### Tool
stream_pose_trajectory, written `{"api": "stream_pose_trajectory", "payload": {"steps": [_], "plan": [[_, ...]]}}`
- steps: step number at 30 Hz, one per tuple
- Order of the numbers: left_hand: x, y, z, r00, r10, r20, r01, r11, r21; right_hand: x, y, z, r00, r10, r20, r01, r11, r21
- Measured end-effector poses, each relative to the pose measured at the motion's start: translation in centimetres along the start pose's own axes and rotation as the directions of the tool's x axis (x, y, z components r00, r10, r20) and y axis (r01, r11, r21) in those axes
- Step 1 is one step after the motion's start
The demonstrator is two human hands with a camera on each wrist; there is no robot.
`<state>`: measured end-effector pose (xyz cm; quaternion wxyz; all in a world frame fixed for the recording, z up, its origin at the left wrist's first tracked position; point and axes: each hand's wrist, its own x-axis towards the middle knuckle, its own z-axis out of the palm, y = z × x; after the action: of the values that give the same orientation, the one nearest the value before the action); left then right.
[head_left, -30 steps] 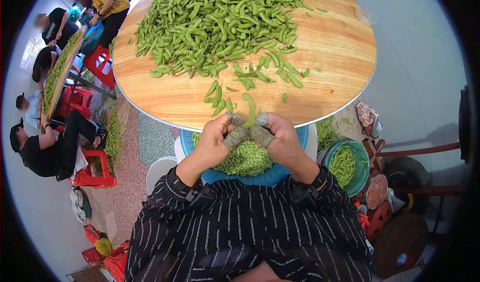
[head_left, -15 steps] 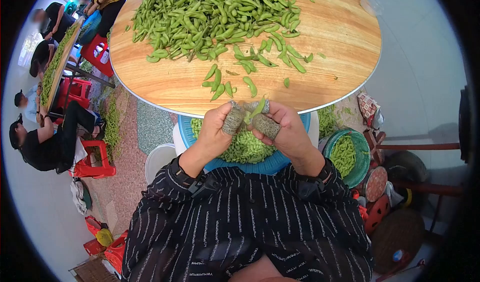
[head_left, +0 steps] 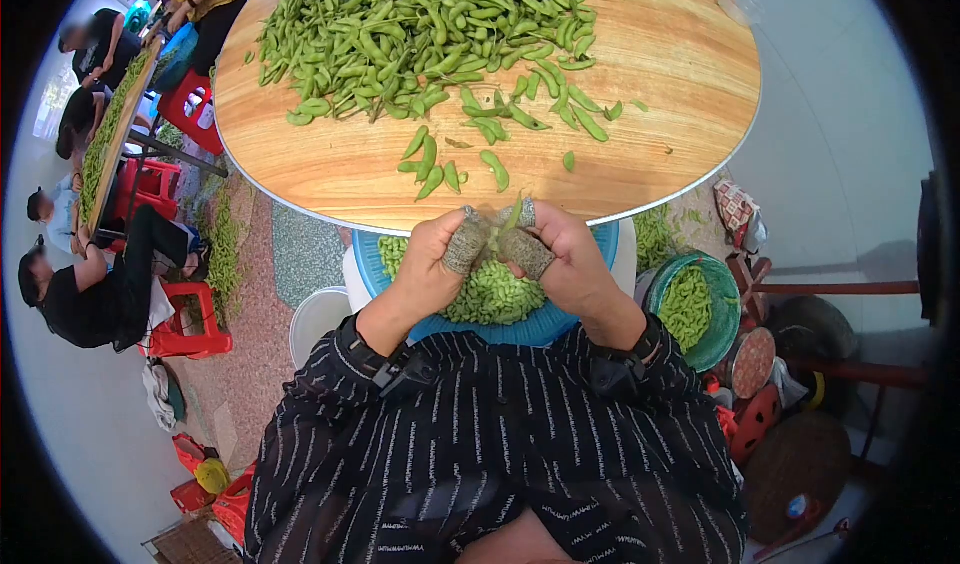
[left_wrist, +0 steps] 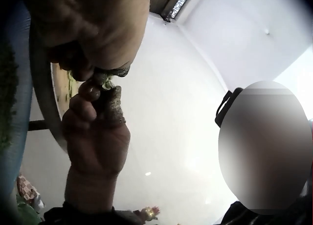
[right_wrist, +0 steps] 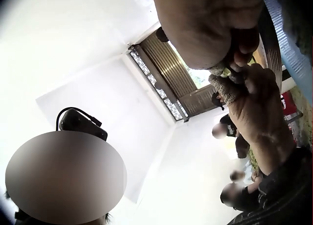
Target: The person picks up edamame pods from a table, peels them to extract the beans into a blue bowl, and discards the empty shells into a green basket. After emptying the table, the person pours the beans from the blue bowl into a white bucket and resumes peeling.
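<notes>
Between the two hands is a green soybean pod, its upper end sticking up past the thumbs. My left hand pinches it from one side and my right hand from the other, the fingertips meeting. Grey knitted finger covers wrap the thumbs and index fingers. In the left wrist view a bit of pale green pod shows between the fingertips; the rest is hidden there. Right below the hands, a blue basin holds a heap of shelled beans.
A round wooden table bears a large pile of pods, with several loose pods near its front edge. To the right stands a green bucket of pods. A white bucket is at left, with people at another table beyond.
The hands have stayed together over the basin. Since half a second ago, the pod between them stands more upright and less of it shows. The table edge sits higher in view than a second ago.
</notes>
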<state>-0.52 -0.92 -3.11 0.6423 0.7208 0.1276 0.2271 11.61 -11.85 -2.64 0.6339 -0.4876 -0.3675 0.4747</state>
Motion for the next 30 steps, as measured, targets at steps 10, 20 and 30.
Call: {"api": "stream_pose_trajectory", "payload": {"steps": [10, 20, 30], "plan": [[0.3, -1.1, -0.7, 0.976, -0.218, 0.017, 0.218, 0.975, -0.045, 0.7, 2.2, -0.1, 0.978, -0.206, -0.040, 0.188, 0.944, -0.271], [0.1, 1.9, -1.1, 0.970, 0.139, 0.200, -0.234, 0.760, 0.606, -0.4, 0.3, 0.2, 0.998, -0.029, -0.062, 0.025, 0.997, -0.076], [-0.2, 1.3, -1.0, 0.957, -0.279, 0.075, 0.287, 0.949, -0.128, -0.2, 0.0, -0.3, 0.944, -0.316, 0.093, 0.317, 0.795, -0.517]]}}
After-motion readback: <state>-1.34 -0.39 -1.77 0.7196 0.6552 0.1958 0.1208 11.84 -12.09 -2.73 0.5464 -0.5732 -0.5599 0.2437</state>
